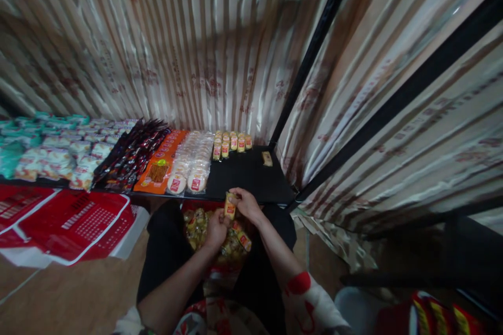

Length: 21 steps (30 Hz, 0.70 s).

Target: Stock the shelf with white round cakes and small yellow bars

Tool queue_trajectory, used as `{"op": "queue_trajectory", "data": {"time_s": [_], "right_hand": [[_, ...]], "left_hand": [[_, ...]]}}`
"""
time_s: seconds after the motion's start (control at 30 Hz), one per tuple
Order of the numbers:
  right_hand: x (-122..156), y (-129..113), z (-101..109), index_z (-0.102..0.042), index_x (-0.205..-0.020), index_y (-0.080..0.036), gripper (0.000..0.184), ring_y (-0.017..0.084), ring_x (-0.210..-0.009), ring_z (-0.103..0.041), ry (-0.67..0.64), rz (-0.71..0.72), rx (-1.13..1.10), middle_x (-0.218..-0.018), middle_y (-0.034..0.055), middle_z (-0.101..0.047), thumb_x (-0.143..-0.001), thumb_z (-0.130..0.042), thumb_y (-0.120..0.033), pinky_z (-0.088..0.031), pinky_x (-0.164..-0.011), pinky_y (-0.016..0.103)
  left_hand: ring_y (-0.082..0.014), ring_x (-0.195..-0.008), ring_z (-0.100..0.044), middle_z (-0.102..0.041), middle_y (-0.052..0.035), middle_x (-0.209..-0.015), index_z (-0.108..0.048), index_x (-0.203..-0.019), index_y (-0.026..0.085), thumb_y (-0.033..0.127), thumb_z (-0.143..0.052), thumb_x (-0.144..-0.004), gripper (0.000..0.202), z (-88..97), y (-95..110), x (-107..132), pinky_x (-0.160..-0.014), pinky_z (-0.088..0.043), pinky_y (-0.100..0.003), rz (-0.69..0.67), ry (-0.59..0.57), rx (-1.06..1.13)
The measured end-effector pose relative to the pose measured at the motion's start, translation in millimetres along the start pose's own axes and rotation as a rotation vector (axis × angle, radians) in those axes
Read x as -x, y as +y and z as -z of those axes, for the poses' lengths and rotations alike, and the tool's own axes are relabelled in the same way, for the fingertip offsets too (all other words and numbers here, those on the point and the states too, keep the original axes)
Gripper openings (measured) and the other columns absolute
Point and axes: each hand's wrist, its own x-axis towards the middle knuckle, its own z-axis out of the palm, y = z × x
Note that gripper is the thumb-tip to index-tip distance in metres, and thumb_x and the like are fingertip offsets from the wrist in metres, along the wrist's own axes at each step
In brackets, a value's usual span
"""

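My right hand (245, 203) is closed on a small yellow snack packet (230, 207), held upright just in front of a black shelf (245, 175). My left hand (216, 229) is closed too, its fingers at the packet's lower end, over a bag full of the same yellow packets (196, 227) in my lap. On the shelf, two short rows of these packets (231, 142) stand at the back, and a single one (267, 158) lies apart to the right.
The shelf also carries round white cakes (192, 159), orange packs (161, 165), dark red packs (131, 154) and white and green bags (55, 154). Red baskets (74, 222) lie on the floor at left. Striped curtains hang behind and to the right.
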Motion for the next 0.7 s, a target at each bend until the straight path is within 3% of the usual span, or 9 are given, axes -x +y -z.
{"op": "queue_trajectory", "data": {"time_s": [0.17,0.3,0.57,0.7], "right_hand": [[-7,4,-3,-0.059,-0.103,-0.02,0.04,0.014,-0.078,-0.063,0.11,-0.05,-0.279,-0.088,0.0021,-0.065,-0.063,-0.061,-0.021,-0.051,-0.075,0.028],[-9,9,-6,-0.058,-0.096,-0.019,0.034,0.014,-0.076,-0.063,0.141,-0.094,-0.333,-0.083,0.0017,-0.065,-0.063,-0.06,-0.023,-0.052,-0.074,0.029],[-11,14,-1,-0.06,-0.088,-0.02,0.024,0.016,-0.073,-0.064,0.136,-0.093,-0.309,-0.082,0.0028,-0.067,-0.065,-0.057,-0.026,-0.051,-0.071,0.03],[-19,11,3,-0.06,-0.09,-0.021,0.025,0.016,-0.073,-0.064,0.114,-0.098,-0.296,-0.082,0.0025,-0.067,-0.065,-0.058,-0.025,-0.052,-0.068,0.028]], "left_hand": [[-0.0111,-0.063,-0.058,-0.06,0.0005,-0.068,-0.056,-0.081,0.015,0.015,-0.053,-0.071,0.01,-8.9,15,-6,-0.06,-0.046,-0.022,0.053,0.003,0.256],[-0.0095,-0.059,-0.056,-0.058,0.0023,-0.063,-0.055,-0.074,0.015,0.013,-0.056,-0.068,0.006,-16.0,27,-14,-0.058,-0.046,-0.021,0.131,0.045,0.315],[-0.0092,-0.058,-0.058,-0.06,0.0028,-0.062,-0.054,-0.077,0.016,0.011,-0.053,-0.071,0.008,-22.6,42,-31,-0.057,-0.046,-0.02,0.144,0.052,0.253],[-0.0086,-0.055,-0.055,-0.057,0.0032,-0.062,-0.056,-0.083,0.016,0.013,-0.048,-0.077,0.01,-21.8,47,-42,-0.052,-0.042,-0.019,0.115,0.033,0.068]]}}
